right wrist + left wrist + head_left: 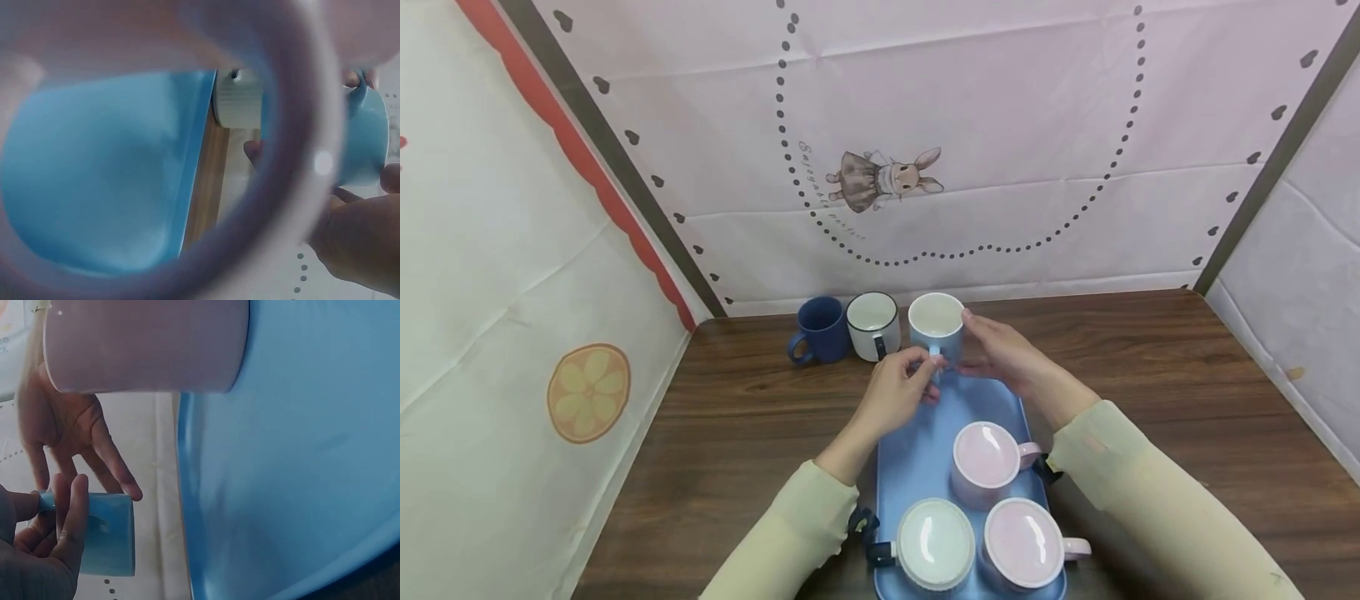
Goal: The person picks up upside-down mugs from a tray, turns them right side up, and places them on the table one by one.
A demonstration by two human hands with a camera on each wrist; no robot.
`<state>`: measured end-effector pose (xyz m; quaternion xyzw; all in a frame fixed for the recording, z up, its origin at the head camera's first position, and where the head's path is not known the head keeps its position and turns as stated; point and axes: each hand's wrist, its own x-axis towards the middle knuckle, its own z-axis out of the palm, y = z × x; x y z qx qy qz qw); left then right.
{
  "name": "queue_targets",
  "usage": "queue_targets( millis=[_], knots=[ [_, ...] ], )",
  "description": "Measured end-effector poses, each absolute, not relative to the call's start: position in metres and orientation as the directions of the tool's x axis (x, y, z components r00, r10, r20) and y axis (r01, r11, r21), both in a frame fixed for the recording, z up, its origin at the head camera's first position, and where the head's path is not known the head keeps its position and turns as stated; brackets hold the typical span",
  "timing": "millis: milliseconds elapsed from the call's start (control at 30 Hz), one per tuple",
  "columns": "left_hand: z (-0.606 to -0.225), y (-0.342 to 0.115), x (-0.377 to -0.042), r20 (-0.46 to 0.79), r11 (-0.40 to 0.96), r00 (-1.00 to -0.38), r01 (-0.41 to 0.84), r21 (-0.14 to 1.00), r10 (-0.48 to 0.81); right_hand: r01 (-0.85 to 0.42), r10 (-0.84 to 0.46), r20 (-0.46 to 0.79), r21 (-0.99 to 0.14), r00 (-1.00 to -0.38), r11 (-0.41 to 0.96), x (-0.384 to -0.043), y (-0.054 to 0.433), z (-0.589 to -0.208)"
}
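In the head view, my left hand (901,390) pinches the handle of a light blue mug (950,343) with a pale inside. The left wrist view also shows the thumb and fingers at that handle (47,501). My right hand (1009,357) lies along the mug's right side, fingers spread and mostly straight, fingertips at the rim and lower side. The mug is upright at the far end of a blue tray (917,450); whether its base touches the table cannot be told. Left of it stand a white mug with a dark rim (887,340) and a dark blue mug (829,340).
Upside down on the tray's near half are a pink mug (981,492), a second pink mug (1000,575) and a white mug with a black handle (936,546). Below lies the brown wooden table (730,467). Printed cloth walls (1000,150) enclose the back and sides.
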<state>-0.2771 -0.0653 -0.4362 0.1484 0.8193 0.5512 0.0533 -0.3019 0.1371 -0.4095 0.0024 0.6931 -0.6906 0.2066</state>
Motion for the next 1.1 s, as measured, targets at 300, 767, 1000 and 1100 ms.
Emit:
queue_targets(
  millis=[300, 767, 1000, 1100],
  knots=[
    [-0.444, -0.064, -0.3, 0.073, 0.431, -0.963, 0.183, 0.883, 0.259, 0.317, -0.345, -0.327, -0.944, -0.88, 0.085, -0.324, 0.137, -0.411],
    [-0.455, -0.06, -0.315, -0.024, 0.29, -0.955, 0.066, 0.955, 0.297, 0.471, -0.436, -0.463, -0.877, -0.772, 0.096, -0.349, 0.148, -0.403],
    [-0.459, -0.06, -0.316, -0.031, 0.309, -0.957, 0.062, 0.949, 0.287, 0.445, -0.515, -0.438, -0.888, -0.736, 0.119, -0.36, 0.146, -0.412],
    [-0.463, -0.059, -0.316, -0.035, 0.331, -0.957, 0.065, 0.941, 0.287, 0.447, -0.529, -0.435, -0.887, -0.728, 0.115, -0.362, 0.146, -0.418]
  ],
)
